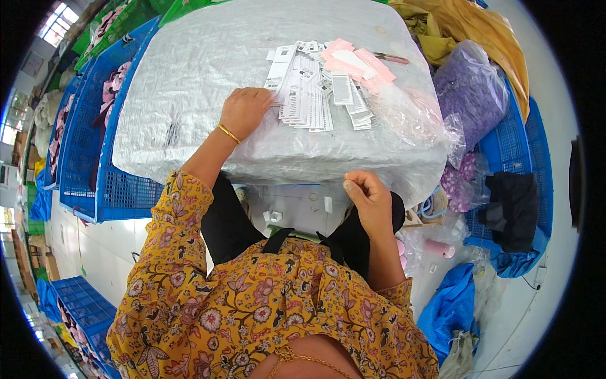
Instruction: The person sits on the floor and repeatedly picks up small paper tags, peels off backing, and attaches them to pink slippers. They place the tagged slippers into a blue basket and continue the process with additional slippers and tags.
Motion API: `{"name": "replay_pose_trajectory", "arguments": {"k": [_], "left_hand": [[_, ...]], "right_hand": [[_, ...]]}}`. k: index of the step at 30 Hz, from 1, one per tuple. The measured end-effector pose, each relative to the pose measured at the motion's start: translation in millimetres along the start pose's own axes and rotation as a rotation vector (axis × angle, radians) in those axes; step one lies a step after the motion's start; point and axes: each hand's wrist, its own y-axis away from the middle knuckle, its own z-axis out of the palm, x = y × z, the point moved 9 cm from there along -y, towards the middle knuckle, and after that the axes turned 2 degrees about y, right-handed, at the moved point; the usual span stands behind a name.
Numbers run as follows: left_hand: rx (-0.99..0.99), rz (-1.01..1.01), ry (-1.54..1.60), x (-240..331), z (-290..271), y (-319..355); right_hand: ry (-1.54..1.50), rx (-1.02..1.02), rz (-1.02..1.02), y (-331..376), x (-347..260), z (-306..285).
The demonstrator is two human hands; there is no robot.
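A spread of white printed labels (306, 95) lies fanned in overlapping rows on the plastic-covered table (183, 82). My left hand (246, 114) rests at the left edge of this spread, fingers curled together by the labels; its fingertips are partly hidden, so anything in them cannot be made out. Over my lap, just below the table's near edge, my right hand (368, 194) is closed with the thumb against the curled fingers. Whatever it may hold is hidden. Pink cards (375, 66) lie at the far right of the labels, beside small scissors or snips (392, 58).
Crumpled clear plastic (410, 117) lies on the table's right side. Blue crates (129, 192) stand at the left, with another (85, 309) lower down. At the right are a bag of purple items (470, 95), black cloth (510, 211) and a pink thread spool (440, 248).
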Motion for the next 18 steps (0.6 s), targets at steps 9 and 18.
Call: {"name": "replay_pose_trajectory", "arguments": {"k": [9, 18], "left_hand": [[0.300, 0.099, 0.205, 34.3, -65.5, 43.5], [0.391, 0.106, 0.317, 65.9, -105.4, 80.8]], "right_hand": [[-0.048, -0.079, -0.012, -12.5, -26.6, 42.6], [-0.020, 0.012, -0.052, -58.9, -45.0, 88.4]]}}
